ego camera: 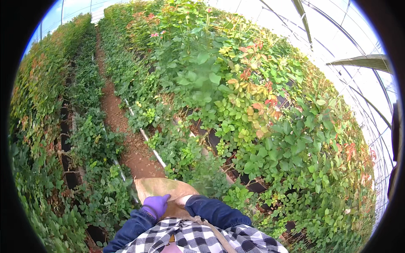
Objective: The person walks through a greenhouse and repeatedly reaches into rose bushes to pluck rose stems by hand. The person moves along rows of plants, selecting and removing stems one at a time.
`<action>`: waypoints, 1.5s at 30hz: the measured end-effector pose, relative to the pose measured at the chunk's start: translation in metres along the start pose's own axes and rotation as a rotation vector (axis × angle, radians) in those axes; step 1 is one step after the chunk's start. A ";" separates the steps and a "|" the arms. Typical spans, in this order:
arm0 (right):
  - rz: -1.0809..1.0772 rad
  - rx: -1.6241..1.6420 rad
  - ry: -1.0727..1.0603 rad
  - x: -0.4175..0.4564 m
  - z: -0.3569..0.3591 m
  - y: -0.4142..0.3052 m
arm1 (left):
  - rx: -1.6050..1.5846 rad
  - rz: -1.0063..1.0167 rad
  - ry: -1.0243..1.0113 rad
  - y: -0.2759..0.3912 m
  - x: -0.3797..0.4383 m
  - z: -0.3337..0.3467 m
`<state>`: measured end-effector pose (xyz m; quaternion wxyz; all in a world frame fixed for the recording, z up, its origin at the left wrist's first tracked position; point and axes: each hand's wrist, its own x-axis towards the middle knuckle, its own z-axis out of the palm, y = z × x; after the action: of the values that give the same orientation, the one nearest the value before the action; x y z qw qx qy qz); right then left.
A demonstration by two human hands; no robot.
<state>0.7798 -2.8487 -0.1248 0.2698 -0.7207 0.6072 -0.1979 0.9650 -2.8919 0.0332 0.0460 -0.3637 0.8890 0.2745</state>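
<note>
My left hand (155, 205), in a purple glove, grips the near rim of a tan cloth pouch (163, 187) at my waist, its thumb lying along the edge. The pouch hangs from a twisted strap (218, 234) that crosses my checked shirt. A bare strip of my right hand (183, 200) shows at the wrist below a dark blue sleeve (215, 211). Its fingers reach down inside the pouch, out of sight. Whether they hold anything is hidden. Leafy rose bushes (205, 177) stand close beyond my right forearm.
A reddish dirt path (114, 114) runs ahead between rows of rose bushes. Pale pipes (152, 147) edge it on both sides. Tall stems with a few pink blooms (155, 34) rise at the right row. The greenhouse frame (341, 34) arches above at upper right.
</note>
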 end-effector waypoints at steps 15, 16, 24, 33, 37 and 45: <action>-0.515 0.360 -0.607 0.215 -0.089 -0.100 | -0.062 -0.462 0.197 -0.174 0.062 -0.071; -0.414 0.460 -0.715 0.230 -0.109 -0.105 | -0.036 -0.471 0.185 -0.189 0.073 -0.076; -0.390 0.261 -0.220 0.369 -0.169 -0.037 | -0.104 -0.443 0.063 -0.230 0.179 -0.167; -0.289 0.348 -0.125 0.423 -0.209 -0.021 | -0.181 -0.423 0.169 -0.288 0.222 -0.179; -0.155 0.386 -0.095 0.434 -0.214 -0.011 | -0.278 -0.370 0.077 -0.306 0.250 -0.190; 0.037 0.339 0.042 0.488 -0.221 0.000 | -0.226 -0.204 -0.041 -0.352 0.314 -0.231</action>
<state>0.7337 -3.3608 0.0260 0.3784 -0.6491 0.5838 -0.3077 0.9987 -3.4135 -0.0199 0.0506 -0.4494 0.8096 0.3741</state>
